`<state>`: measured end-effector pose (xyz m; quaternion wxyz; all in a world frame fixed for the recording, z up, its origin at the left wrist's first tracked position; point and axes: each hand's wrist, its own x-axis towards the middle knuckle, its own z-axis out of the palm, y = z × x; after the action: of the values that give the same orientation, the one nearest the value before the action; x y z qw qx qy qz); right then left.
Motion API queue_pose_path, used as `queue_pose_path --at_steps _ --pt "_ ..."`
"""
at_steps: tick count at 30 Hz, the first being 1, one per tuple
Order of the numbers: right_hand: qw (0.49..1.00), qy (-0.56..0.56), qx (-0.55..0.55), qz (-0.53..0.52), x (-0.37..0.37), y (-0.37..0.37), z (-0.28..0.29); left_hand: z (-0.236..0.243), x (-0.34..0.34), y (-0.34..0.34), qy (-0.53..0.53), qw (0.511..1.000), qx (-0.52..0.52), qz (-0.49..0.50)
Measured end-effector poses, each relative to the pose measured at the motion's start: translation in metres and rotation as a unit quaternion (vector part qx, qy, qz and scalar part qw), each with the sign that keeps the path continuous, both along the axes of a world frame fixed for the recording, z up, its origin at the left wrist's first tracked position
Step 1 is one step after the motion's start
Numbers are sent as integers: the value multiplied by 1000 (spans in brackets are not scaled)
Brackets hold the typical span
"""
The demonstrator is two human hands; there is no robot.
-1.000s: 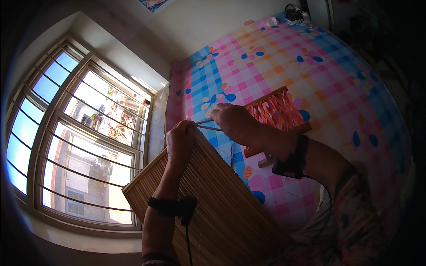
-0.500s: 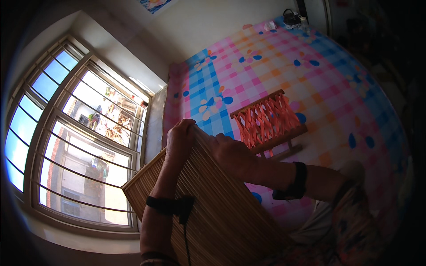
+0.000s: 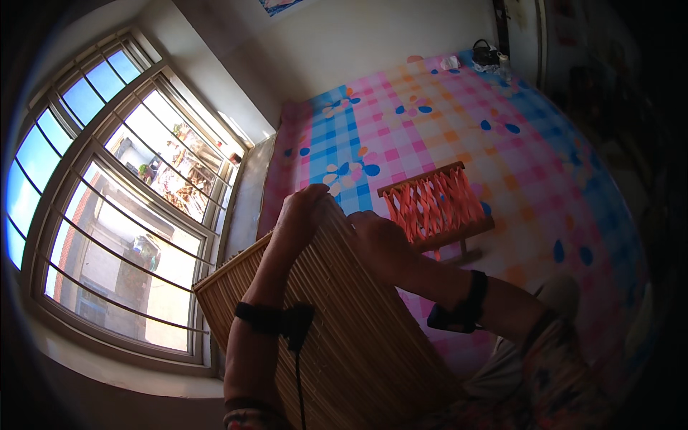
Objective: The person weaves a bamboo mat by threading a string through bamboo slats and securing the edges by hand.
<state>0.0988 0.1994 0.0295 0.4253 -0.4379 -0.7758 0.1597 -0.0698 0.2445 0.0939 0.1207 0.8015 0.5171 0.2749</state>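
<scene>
A brown slatted bamboo mat (image 3: 344, 315) slants up from my lap, its far corner raised in front of me. My left hand (image 3: 304, 208) is closed round that corner, its fingertips mostly hidden. Close beside it, my right hand (image 3: 380, 240) is closed on the mat's right edge, with the fingers curled out of sight. Between the two hands a pale, whitish strip (image 3: 331, 213) runs along the edge; I cannot make out what it is. Both forearms wear black straps, and a cable hangs from the left one.
A small folding stool (image 3: 433, 204) with wooden bars and red woven straps stands on a checked, flowered bedspread (image 3: 401, 136) beyond my right hand. A barred window (image 3: 136, 215) fills the left side. A dark bag (image 3: 485, 54) and a bottle (image 3: 504, 66) sit at the far corner.
The view has shifted, so the window and bedspread sit a little differently in it. Both hands stay at the mat's corner, with the right hand slightly lower.
</scene>
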Motion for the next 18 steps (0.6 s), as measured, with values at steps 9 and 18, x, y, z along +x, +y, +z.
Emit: queue_pose_path --at_steps 9,18 --pt "986 -160 1 -41 -16 -2 5 -12 11 1 -56 994 -47 85" --pt "997 -59 -57 -1 -13 2 7 -23 9 6 16 996 63 58"
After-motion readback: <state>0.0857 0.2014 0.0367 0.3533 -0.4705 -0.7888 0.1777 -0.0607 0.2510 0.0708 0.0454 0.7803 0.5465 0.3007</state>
